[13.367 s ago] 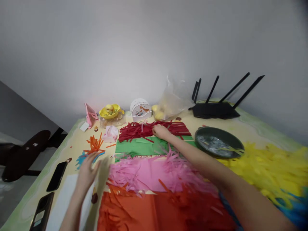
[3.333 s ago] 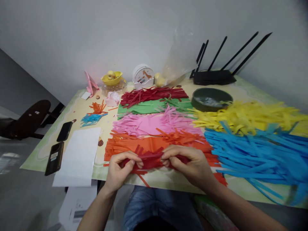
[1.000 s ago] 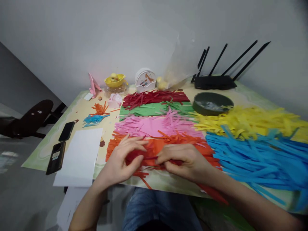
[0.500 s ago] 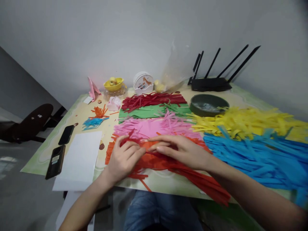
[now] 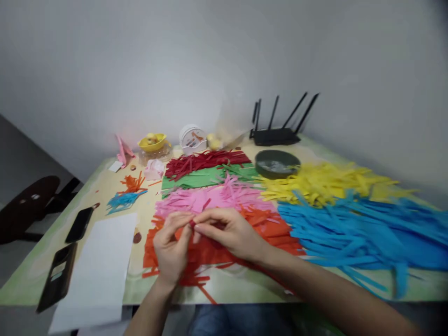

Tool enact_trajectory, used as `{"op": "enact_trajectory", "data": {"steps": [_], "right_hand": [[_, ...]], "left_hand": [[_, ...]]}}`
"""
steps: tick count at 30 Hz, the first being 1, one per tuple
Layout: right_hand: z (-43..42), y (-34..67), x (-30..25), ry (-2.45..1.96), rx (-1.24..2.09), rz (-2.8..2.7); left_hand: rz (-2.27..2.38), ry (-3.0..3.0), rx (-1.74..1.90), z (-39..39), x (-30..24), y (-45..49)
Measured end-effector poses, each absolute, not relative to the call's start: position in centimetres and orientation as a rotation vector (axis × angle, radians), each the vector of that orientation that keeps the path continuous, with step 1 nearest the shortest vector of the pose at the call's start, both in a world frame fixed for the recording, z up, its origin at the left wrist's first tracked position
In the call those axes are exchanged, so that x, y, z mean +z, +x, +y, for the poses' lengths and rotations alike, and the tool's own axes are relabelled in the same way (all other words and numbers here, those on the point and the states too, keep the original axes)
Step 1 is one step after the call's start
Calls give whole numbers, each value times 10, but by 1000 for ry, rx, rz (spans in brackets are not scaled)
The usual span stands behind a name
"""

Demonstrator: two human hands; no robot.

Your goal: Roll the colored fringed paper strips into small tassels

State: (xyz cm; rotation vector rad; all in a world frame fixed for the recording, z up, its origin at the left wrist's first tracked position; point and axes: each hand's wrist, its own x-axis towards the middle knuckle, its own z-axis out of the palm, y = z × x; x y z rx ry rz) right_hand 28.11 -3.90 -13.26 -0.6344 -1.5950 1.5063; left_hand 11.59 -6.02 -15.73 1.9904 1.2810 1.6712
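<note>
My left hand and my right hand meet over the orange fringed paper. Their fingertips pinch a narrow piece of red paper from both sides. Part of the red paper is hidden behind my fingers and right forearm. Pink fringed paper lies just beyond my hands, followed by green fringed paper and dark red fringed paper. To the right spread yellow fringed paper and blue fringed paper.
A dark green bowl sits near a black router. White paper and two phones lie at left. Small orange and blue strips are behind them. A yellow dish and a white holder stand by the wall.
My hands have come together, fingertips now meeting on the red paper. The long red fringe seen hanging toward the front right is now mostly hidden by my right forearm. The view has shifted.
</note>
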Motion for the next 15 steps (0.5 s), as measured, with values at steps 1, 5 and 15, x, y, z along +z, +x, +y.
{"op": "enact_trajectory", "data": {"steps": [1,5,15], "right_hand": [[-37,279,-129,-640,1447,-1591],[-26,273,-119,-710,1213,-1601],[16,293,-131,-615,389,-2106]], "left_hand": [[1272,1851,1666,-57,-156,119],[1327,1475,1601,-42,-155,127],[1577,1242,1815,-17,-175,126]]}}
